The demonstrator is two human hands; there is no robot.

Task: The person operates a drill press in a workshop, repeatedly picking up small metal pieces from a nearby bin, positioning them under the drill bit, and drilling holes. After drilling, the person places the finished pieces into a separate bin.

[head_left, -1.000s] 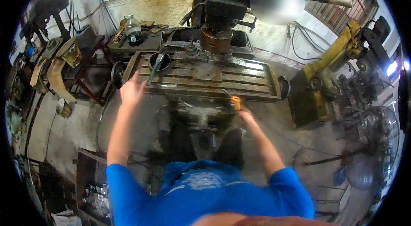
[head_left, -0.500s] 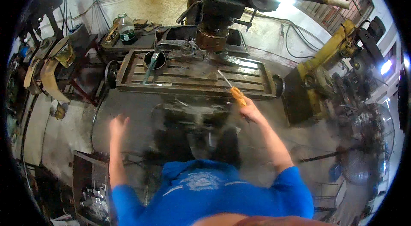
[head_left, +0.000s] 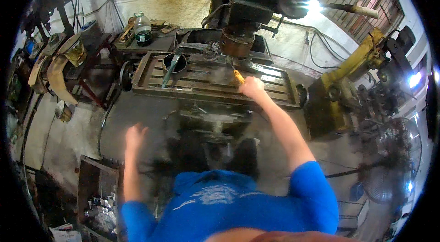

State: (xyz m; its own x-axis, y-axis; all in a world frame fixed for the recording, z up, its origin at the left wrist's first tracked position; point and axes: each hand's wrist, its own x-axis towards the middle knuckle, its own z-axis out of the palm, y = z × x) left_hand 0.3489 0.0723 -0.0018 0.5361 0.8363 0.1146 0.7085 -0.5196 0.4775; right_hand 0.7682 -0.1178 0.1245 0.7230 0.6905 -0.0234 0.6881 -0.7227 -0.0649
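My right hand (head_left: 252,88) is wrapped round the yellow-orange handle of a screwdriver (head_left: 238,76). Its shaft points away from me, up toward the dark cylindrical spindle head (head_left: 237,45) of a milling machine; the tip is hard to make out. Hand and tool are over the slotted machine table (head_left: 197,85). Low on the left, my left hand (head_left: 135,136) hangs in the air, slightly blurred, fingers loosely bent and apart, holding nothing. A round dark pot (head_left: 181,65) stands on the table's left part, with a greenish brush-like tool (head_left: 170,72) leaning across it.
Handwheels (head_left: 125,76) stick out at the table's ends. A box of metal pieces (head_left: 103,210) stands at lower left. Behind it are a bench and a clear bottle (head_left: 142,31). A yellow machine (head_left: 339,86) and a large fan (head_left: 394,159) flank the right side.
My right hand has moved forward and left with the screwdriver, bringing it closer to the spindle head. My left hand stays low and empty. The view has shifted slightly.
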